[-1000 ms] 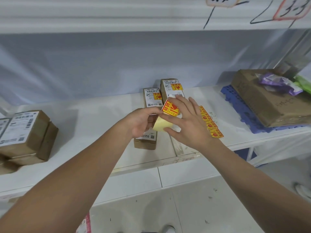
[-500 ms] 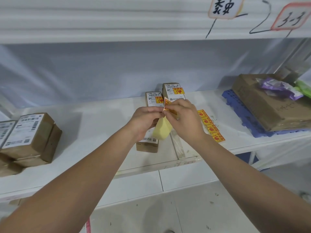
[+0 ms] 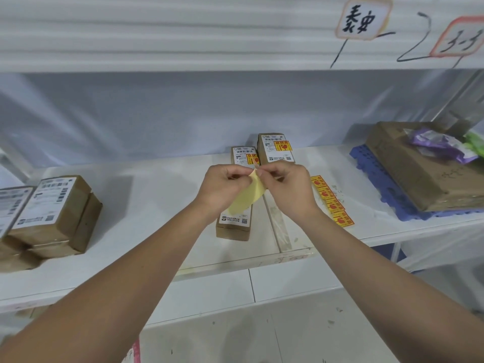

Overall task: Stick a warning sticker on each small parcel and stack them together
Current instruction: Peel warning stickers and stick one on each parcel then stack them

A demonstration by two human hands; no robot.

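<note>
Both hands meet above the white shelf (image 3: pixel 146 203), fingertips pinched together on a pale yellow backing paper (image 3: pixel 247 199). The left hand (image 3: pixel 224 188) is closed on the paper's upper edge and the sheet hangs down and leftward under its palm; the right hand (image 3: pixel 286 187) is closed in a thumb-and-forefinger pinch at the paper's top corner, where a sliver of orange edge shows, too small to tell whether it is a sticker. Directly beneath the hands lies a small brown parcel (image 3: pixel 233 226) with a white shipping label; only its near end shows, with a green logo and a QR code, the print too fine to read. Just beyond the hands stand two more small parcels side by side, the left parcel (image 3: pixel 242 154) and the right parcel (image 3: pixel 275 150), each with a barcode label and a yellow-and-red warning sticker already on it; the wording is not legible. Just to the right of the right hand a strip of warning stickers (image 3: pixel 331 201) lies flat on the shelf, yellow with red marks. Well to the left of the left hand sits a cluster of brown boxes (image 3: pixel 55 213) with barcoded white labels. Far right, a large cardboard box (image 3: pixel 419 179) rests on a blue plastic pallet (image 3: pixel 377 179). On the upper shelf edge, handwritten tags (image 3: pixel 362 19) carry black characters I cannot read with certainty.
</note>
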